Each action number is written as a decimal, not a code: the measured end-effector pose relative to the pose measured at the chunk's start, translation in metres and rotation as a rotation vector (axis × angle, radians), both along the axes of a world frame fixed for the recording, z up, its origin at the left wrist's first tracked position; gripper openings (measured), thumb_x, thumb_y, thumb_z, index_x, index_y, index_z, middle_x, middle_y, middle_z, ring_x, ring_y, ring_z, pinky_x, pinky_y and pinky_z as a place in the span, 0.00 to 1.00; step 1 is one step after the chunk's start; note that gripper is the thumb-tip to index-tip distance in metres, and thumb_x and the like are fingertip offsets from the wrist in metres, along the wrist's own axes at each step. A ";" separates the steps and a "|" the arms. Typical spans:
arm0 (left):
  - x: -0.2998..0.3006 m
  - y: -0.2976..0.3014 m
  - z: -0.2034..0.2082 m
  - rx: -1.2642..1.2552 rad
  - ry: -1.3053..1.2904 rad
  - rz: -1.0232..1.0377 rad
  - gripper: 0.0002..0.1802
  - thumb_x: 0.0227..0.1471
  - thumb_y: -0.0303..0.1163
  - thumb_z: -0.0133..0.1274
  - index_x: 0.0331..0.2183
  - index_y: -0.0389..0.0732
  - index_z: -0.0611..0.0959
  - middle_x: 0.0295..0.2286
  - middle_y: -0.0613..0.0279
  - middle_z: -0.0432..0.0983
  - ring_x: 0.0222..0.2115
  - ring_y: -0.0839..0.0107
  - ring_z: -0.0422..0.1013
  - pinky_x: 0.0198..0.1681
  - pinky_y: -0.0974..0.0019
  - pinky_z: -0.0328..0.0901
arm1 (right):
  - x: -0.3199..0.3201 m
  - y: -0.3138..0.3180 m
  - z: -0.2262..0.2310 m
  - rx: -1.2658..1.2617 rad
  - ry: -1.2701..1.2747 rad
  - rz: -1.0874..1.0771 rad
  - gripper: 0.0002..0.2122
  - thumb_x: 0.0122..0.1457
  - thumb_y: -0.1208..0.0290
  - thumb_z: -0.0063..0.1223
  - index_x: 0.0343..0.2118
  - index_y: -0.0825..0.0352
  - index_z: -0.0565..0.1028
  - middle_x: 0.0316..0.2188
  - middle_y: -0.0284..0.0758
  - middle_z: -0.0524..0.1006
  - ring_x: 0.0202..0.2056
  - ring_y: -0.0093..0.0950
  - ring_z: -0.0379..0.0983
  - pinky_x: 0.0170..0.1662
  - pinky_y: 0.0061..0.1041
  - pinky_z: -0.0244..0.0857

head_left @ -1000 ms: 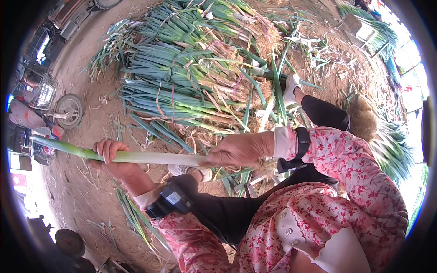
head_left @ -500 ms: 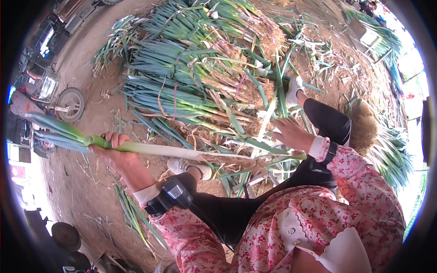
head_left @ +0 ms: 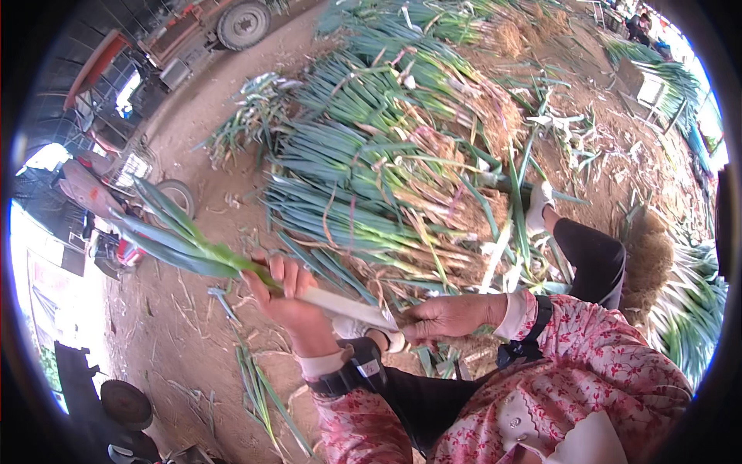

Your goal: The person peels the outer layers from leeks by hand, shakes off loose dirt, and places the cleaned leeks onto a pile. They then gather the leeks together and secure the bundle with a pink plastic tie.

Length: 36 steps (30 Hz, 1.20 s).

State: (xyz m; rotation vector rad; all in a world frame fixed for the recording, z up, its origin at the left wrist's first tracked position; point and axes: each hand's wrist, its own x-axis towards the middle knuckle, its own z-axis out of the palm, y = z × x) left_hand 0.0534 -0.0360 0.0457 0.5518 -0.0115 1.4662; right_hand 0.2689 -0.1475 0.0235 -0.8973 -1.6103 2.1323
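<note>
My left hand [head_left: 287,300] is closed round a large green onion [head_left: 346,307], just below where its leaves fan out to the upper left. The white stem slants down toward the right. My right hand [head_left: 447,317] is closed on the stem's lower end, its fingers pinched together at the white part. The root end is hidden by that hand. Beyond both hands lie tied bundles of large green onions [head_left: 363,170] on the ground, leaves to the left and brown roots to the right.
Loose green leaves [head_left: 259,390] lie on the dirt at lower left. A three-wheeled vehicle [head_left: 89,189] stands at left, with a larger wheeled vehicle [head_left: 243,25] farther back. More green onions [head_left: 688,309] are piled at right, by a brown root mass [head_left: 645,263].
My right hand has moved from open beside the root end to closed on the stem. My left hand has tilted the onion, leaves higher. The view has shifted left.
</note>
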 end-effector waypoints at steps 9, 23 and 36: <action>0.004 -0.006 0.002 -0.102 0.167 0.193 0.16 0.54 0.46 0.36 0.36 0.44 0.69 0.16 0.71 0.59 0.09 0.85 0.51 0.08 0.81 0.49 | 0.003 0.009 -0.004 0.390 -0.295 -0.102 0.14 0.51 0.63 0.50 0.36 0.67 0.73 0.25 0.38 0.74 0.27 0.24 0.70 0.33 0.24 0.62; 0.020 0.008 0.001 -0.376 0.449 0.385 0.14 0.50 0.47 0.44 0.28 0.47 0.66 0.16 0.74 0.56 0.12 0.84 0.49 0.13 0.79 0.47 | 0.005 0.002 0.002 0.473 -0.386 -0.426 0.11 0.44 0.64 0.57 0.27 0.66 0.74 0.19 0.36 0.73 0.23 0.30 0.70 0.28 0.25 0.62; 0.007 0.015 -0.015 -0.606 0.718 0.607 0.12 0.48 0.41 0.49 0.29 0.44 0.67 0.16 0.71 0.59 0.12 0.82 0.53 0.12 0.76 0.50 | 0.017 -0.049 0.005 0.092 0.175 -0.498 0.08 0.55 0.69 0.46 0.30 0.69 0.64 0.20 0.27 0.67 0.23 0.15 0.65 0.26 0.17 0.61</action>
